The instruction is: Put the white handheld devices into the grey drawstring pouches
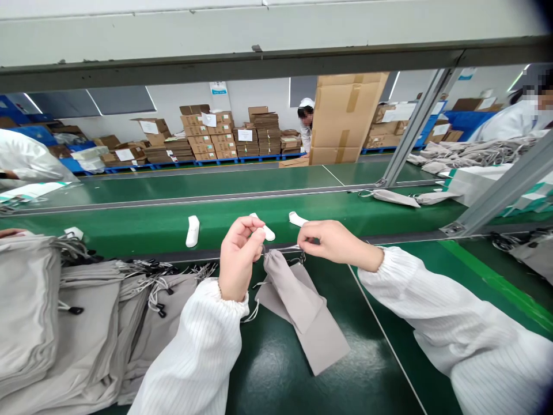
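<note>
A grey drawstring pouch (291,288), its top gathered, hangs between my hands with its lower part over another flat grey pouch (326,343) on the green work surface. My left hand (242,253) is closed in a pinch at the left of the gathered top, on its drawstring. To the right, my right hand (330,245) pinches the pale cord (291,248), which runs out from the pouch mouth. Just beyond my fingers, white elongated items (269,232) lie on the green belt; my hands partly hide two of them.
Stacks of grey drawstring pouches (86,323) with black cord toggles fill the left side. Another white item (192,231) lies on the belt (142,230). A metal post (421,127) rises at right, near more pouches (484,153). Co-workers and cartons (207,135) are beyond.
</note>
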Motion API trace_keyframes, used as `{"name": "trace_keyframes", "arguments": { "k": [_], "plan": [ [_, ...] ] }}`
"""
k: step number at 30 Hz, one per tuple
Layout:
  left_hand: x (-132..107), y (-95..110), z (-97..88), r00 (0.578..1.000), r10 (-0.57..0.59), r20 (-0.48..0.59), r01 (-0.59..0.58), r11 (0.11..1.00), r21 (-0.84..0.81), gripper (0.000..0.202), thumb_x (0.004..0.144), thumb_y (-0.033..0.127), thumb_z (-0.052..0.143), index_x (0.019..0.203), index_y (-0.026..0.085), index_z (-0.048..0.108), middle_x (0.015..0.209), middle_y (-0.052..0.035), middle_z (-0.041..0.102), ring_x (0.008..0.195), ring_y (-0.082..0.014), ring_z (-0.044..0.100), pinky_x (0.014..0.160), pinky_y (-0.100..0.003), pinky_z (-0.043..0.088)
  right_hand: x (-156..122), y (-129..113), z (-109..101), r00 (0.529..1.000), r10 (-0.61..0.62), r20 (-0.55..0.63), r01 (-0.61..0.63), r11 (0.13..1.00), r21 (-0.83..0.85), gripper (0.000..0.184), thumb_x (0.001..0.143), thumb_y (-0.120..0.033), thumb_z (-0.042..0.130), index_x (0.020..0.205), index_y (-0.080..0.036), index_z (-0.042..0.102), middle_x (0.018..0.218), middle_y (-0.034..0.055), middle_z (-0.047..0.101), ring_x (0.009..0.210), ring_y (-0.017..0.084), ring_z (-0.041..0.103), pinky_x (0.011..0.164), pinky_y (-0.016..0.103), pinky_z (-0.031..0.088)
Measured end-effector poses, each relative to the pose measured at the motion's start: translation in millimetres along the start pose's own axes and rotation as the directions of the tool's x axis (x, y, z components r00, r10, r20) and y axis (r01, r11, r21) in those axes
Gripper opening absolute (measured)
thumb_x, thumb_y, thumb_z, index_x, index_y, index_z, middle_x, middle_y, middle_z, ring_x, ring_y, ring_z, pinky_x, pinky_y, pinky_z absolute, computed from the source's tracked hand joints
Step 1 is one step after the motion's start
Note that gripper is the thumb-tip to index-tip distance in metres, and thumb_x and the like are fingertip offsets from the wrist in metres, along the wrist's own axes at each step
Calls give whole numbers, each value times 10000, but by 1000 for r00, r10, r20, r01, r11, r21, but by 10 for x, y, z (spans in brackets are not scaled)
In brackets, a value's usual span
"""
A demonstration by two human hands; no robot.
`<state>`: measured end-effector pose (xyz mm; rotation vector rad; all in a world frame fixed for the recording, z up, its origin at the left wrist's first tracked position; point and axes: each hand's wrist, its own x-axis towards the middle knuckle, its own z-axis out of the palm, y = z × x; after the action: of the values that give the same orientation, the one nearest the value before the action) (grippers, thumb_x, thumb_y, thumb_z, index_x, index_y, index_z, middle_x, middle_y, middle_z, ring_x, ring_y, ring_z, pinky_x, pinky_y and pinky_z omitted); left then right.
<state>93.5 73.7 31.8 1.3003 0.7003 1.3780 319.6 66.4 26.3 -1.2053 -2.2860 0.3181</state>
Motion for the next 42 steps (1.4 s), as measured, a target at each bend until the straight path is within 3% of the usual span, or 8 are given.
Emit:
{"name": "trace_keyframes", "arguments": {
  "k": [5, 11, 18, 21, 26, 34, 39, 42],
  "plan": [
    [-133, -443, 7, 991, 114, -77, -78, 926, 369, 292, 852, 176, 595, 1134, 226, 538, 1105, -48, 562, 812, -116, 580, 710, -246, 473, -17, -149, -87, 946, 298, -126, -158, 766, 623, 151, 980, -308, 450, 871, -224, 510, 583, -60, 518, 417, 95, 453, 443, 219, 339],
    [-249, -1012, 137, 921, 9, 391, -277, 720, 636, 369, 852, 91, 542, 1197, 221, 564, 1163, -74, 614, 1063, -231, 576, 915, -380, 474, 13, -178, -386, 906, 396, -150, -79, 505, 859, 126, 921, -260, 577, 831, -189, 525, 791, -27, 574, 404, 43, 481, 388, 203, 334],
    [-268, -1045, 122, 760, -252, 600, -418, 518, 746, 353, 833, 127, 633, 1160, 259, 651, 1375, -69, 544, 1254, -308, 507, 1040, -487, 420, 42, 516, -1136, 552, 295, -780, 89, 909, 407, 118, 978, -202, 461, 874, -245, 426, 795, -22, 530, 630, 112, 588, 708, 319, 530],
    [-375, -943, -14, 781, -282, 557, -380, 494, 782, 404, 811, 84, 601, 1168, 269, 641, 1371, -59, 540, 1252, -293, 512, 1037, -473, 423, 48, 883, -1144, 620, 160, -768, -220, 975, 26, 142, 1006, -182, 373, 902, -253, 439, 865, 22, 553, 809, 162, 592, 826, 353, 484],
    [-538, -769, -258, 836, -305, 456, -259, 514, 818, 444, 790, 58, 558, 1182, 261, 598, 1269, -60, 573, 1177, -259, 552, 1000, -427, 443, 157, 1265, -442, 844, 380, -378, -468, 866, -176, 193, 894, -113, 575, 1077, -163, 604, 1165, 119, 611, 1029, 215, 591, 960, 359, 451],
    [-544, -803, -288, 916, -215, 339, -266, 305, 914, 205, 865, 27, 483, 842, 210, 573, 938, -22, 598, 847, -198, 592, 763, -343, 471, 418, 1436, 435, 710, 675, -201, -704, 680, -205, 325, 972, -333, 627, 1238, -147, 608, 1224, 95, 624, 1064, 228, 635, 915, 447, 545],
    [-534, -886, -298, 816, -20, 577, -574, 84, 814, 296, 847, -63, 440, 786, 195, 572, 895, -23, 623, 862, -212, 571, 868, -427, 449, 396, 1308, 270, 742, 627, -236, -652, 757, -38, 413, 923, -116, 587, 1328, -147, 515, 1307, 140, 559, 1170, 268, 586, 1004, 486, 480],
    [-500, -817, -308, 726, 21, 687, -677, 194, 710, 289, 829, -69, 429, 745, 188, 531, 808, -5, 603, 837, -189, 551, 920, -428, 420, 371, 1060, 192, 787, 581, -209, -562, 814, 148, 603, 854, -32, 495, 1417, -175, 335, 1294, 146, 543, 1119, 235, 617, 959, 420, 513]
  ]
}}
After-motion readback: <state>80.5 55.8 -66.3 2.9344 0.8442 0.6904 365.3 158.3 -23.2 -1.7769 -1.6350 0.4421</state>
